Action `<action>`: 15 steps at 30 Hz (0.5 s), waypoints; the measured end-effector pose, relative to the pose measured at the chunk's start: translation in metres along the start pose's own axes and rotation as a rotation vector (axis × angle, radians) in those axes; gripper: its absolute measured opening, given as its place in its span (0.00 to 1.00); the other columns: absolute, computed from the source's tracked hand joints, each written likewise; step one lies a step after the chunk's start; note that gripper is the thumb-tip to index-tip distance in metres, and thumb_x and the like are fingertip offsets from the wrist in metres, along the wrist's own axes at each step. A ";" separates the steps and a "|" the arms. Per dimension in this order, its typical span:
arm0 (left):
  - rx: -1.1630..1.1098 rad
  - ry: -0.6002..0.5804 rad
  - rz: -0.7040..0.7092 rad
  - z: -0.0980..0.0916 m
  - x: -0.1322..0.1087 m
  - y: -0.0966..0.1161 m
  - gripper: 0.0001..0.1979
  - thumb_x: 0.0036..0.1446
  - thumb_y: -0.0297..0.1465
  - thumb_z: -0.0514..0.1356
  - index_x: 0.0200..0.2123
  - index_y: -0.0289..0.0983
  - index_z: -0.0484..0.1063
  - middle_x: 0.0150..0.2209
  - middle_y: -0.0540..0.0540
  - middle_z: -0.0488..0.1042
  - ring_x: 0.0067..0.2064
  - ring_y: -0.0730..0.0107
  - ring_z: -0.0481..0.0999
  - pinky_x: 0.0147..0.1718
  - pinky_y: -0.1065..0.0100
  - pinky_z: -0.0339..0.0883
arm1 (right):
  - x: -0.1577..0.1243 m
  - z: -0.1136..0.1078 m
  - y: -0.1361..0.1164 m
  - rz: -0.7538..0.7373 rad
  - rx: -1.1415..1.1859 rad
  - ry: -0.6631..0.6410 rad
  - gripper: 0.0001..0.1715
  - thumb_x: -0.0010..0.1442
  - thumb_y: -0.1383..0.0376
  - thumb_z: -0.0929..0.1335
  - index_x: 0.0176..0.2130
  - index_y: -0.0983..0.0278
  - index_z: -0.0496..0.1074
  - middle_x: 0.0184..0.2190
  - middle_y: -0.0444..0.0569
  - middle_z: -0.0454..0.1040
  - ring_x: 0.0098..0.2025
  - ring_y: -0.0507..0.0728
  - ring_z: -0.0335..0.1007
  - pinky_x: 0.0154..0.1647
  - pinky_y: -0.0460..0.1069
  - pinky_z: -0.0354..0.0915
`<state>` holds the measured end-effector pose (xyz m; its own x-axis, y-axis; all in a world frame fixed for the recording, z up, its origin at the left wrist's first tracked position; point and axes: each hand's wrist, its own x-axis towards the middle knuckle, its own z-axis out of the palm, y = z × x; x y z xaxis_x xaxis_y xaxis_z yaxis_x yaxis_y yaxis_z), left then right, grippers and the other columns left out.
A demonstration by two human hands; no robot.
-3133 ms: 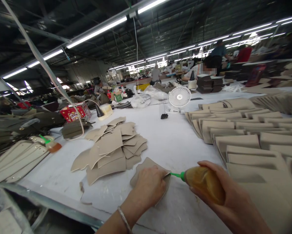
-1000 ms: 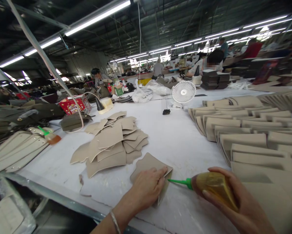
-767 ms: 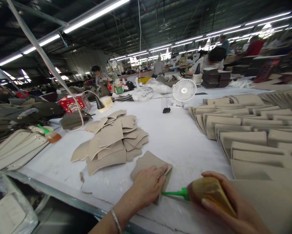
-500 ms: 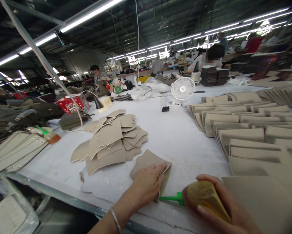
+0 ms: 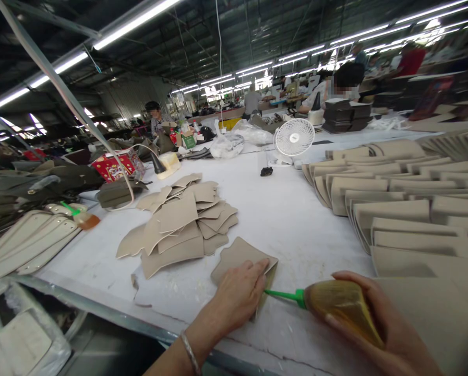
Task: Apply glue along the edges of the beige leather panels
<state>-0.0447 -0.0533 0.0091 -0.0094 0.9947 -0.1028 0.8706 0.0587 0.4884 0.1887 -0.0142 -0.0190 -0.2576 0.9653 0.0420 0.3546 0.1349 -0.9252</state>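
- Beige piece [image 5: 239, 257] lies near the surface's front edge, thin and floppy; left hand [image 5: 237, 295] pins it flat.
- Right hand [image 5: 378, 324], fingers wrapped round the glue bottle [image 5: 341, 308], squeezes its soft body.

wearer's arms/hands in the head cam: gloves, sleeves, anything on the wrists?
Both bare: no gloves, no sleeves in view. The left hand has a thin silver bangle on its wrist. The right hand shows no ring or band, though its wrist is cut off by the frame.
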 end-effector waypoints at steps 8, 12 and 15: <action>-0.011 0.004 -0.015 0.000 -0.001 0.000 0.22 0.66 0.34 0.43 0.61 0.43 0.60 0.50 0.45 0.72 0.51 0.61 0.72 0.52 0.63 0.63 | 0.000 0.002 -0.003 0.051 0.036 0.005 0.30 0.50 0.44 0.70 0.49 0.53 0.65 0.43 0.44 0.73 0.44 0.64 0.70 0.46 0.54 0.64; -0.025 0.016 -0.008 0.002 -0.001 -0.001 0.22 0.66 0.34 0.43 0.61 0.42 0.61 0.50 0.45 0.72 0.51 0.63 0.71 0.53 0.64 0.62 | 0.000 0.002 -0.001 0.015 0.024 0.032 0.31 0.51 0.44 0.70 0.49 0.54 0.64 0.45 0.46 0.72 0.44 0.64 0.69 0.46 0.55 0.64; -0.025 0.023 -0.005 0.003 -0.001 -0.001 0.22 0.66 0.34 0.43 0.61 0.43 0.61 0.51 0.46 0.71 0.52 0.63 0.71 0.54 0.63 0.62 | -0.004 0.005 0.002 -0.004 0.094 -0.028 0.29 0.50 0.44 0.70 0.48 0.53 0.65 0.45 0.44 0.71 0.44 0.64 0.70 0.47 0.54 0.64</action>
<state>-0.0442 -0.0544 0.0060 -0.0249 0.9960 -0.0853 0.8579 0.0651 0.5096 0.1856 -0.0194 -0.0230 -0.2839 0.9582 0.0362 0.2680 0.1156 -0.9565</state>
